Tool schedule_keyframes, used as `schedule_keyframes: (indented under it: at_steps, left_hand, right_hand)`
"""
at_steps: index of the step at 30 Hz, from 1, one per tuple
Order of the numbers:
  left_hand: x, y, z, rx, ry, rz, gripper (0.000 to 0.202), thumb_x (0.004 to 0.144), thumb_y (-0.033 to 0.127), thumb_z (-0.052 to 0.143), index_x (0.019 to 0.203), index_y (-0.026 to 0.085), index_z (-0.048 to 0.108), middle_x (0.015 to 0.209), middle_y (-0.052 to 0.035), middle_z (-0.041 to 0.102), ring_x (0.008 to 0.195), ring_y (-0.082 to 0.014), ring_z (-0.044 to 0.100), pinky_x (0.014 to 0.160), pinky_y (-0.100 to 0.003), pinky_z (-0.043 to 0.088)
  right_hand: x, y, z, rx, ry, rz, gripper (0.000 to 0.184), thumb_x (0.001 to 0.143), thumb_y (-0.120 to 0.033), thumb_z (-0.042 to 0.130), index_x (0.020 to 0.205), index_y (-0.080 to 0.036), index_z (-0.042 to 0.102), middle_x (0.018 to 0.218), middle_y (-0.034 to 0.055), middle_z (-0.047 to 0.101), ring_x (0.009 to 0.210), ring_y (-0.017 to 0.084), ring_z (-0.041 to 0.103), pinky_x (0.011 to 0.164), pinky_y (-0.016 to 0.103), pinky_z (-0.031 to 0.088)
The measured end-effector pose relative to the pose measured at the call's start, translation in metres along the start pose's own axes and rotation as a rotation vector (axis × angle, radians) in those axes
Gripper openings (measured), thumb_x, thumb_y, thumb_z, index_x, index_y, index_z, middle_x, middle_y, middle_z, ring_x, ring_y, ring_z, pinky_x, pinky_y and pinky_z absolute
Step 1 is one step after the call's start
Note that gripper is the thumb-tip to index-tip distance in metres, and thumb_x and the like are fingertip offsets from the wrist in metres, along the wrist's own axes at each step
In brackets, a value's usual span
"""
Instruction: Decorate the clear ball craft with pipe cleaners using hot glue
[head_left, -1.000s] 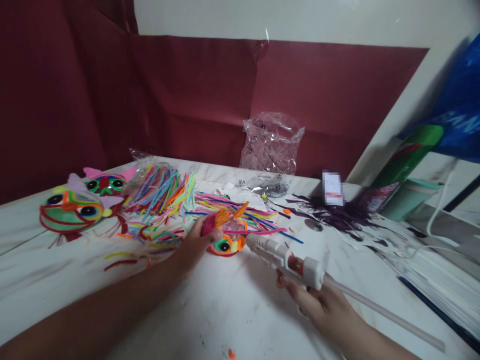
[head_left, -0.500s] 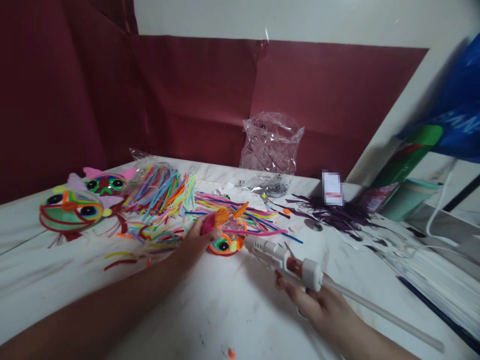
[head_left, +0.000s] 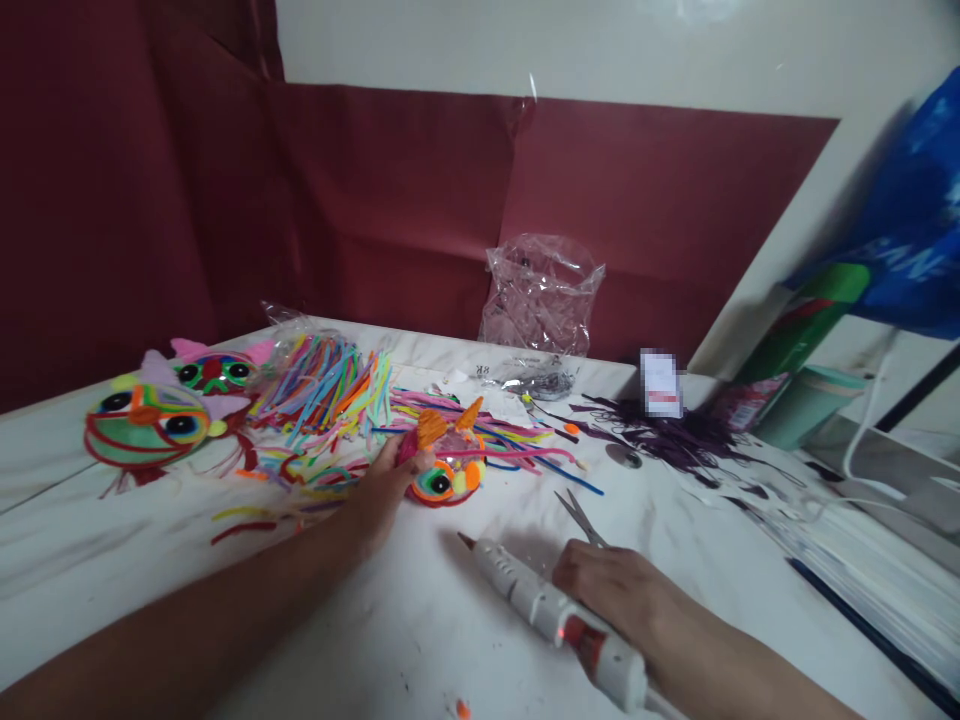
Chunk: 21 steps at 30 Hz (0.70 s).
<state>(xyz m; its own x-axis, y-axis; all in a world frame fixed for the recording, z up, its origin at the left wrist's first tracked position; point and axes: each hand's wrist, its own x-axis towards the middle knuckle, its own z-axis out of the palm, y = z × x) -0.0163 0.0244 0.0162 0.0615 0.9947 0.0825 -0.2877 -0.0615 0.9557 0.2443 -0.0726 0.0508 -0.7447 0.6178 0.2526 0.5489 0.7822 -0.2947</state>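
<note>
My left hand (head_left: 382, 485) is closed on a small pipe-cleaner creature (head_left: 442, 472) with orange ears and a big eye, holding it down on the white table (head_left: 450, 640). My right hand (head_left: 611, 590) lies curled over the handle of a white glue gun (head_left: 536, 600). The gun lies low on the table with its tip pointing toward the creature, a short way from it. A pair of scissors (head_left: 581, 515) lies just beyond my right hand.
Two finished round creatures (head_left: 150, 425) sit at the left. A pile of coloured pipe cleaners (head_left: 330, 385) spreads behind the small creature. A clear plastic bag (head_left: 540, 295) stands at the back, with dark purple strands (head_left: 675, 435) and a stack of papers (head_left: 862, 560) at the right.
My right hand has lowered the glue gun from beside the creature down onto the table and pulled it back toward me. The scissors now show. My left hand has stayed on the creature.
</note>
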Motion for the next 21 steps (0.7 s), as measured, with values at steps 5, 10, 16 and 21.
schedule_keyframes:
  at_steps: [5,10,16,21]
  left_hand:
    - [-0.007,0.010,0.004,-0.109,-0.018,-0.021,0.060,0.064,0.034,0.073,0.118,0.017,0.054,0.115,-0.0085,0.067,0.115,-0.0290,0.056,0.099,-0.040,0.041]
    - [-0.007,0.007,0.003,-0.090,0.000,-0.028,0.062,0.063,0.034,0.074,0.119,0.017,0.053,0.120,-0.0091,0.064,0.119,-0.0303,0.054,0.103,-0.043,0.037]
    - [-0.005,-0.004,0.001,-0.044,-0.054,-0.010,0.066,0.062,0.033,0.076,0.123,0.021,0.052,0.125,-0.0085,0.061,0.123,-0.0321,0.049,0.103,-0.044,0.037]
    - [-0.007,-0.007,0.001,-0.027,-0.072,0.013,0.065,0.062,0.032,0.077,0.121,0.021,0.053,0.125,-0.0086,0.061,0.123,-0.0322,0.050,0.101,-0.042,0.038]
  right_hand:
    - [0.007,0.009,0.011,-0.120,-0.139,-0.018,0.011,0.077,-0.013,0.055,0.086,-0.017,0.060,0.089,0.0095,0.066,0.084,0.023,0.059,0.075,0.033,0.047]
    - [0.000,0.010,-0.012,-0.013,-0.177,-0.006,0.030,0.069,-0.019,0.069,0.099,-0.022,0.063,0.099,0.0044,0.066,0.093,0.022,0.061,0.083,0.032,0.049]
    - [0.033,0.016,-0.018,-0.206,0.406,-0.116,0.018,0.090,-0.015,0.050,0.106,-0.016,0.056,0.104,0.0135,0.064,0.098,0.024,0.059,0.083,0.039,0.048]
    - [0.075,0.019,0.010,-0.248,0.421,0.000,0.019,0.088,-0.018,0.054,0.107,-0.013,0.055,0.096,0.0137,0.067,0.088,0.025,0.063,0.075,0.037,0.052]
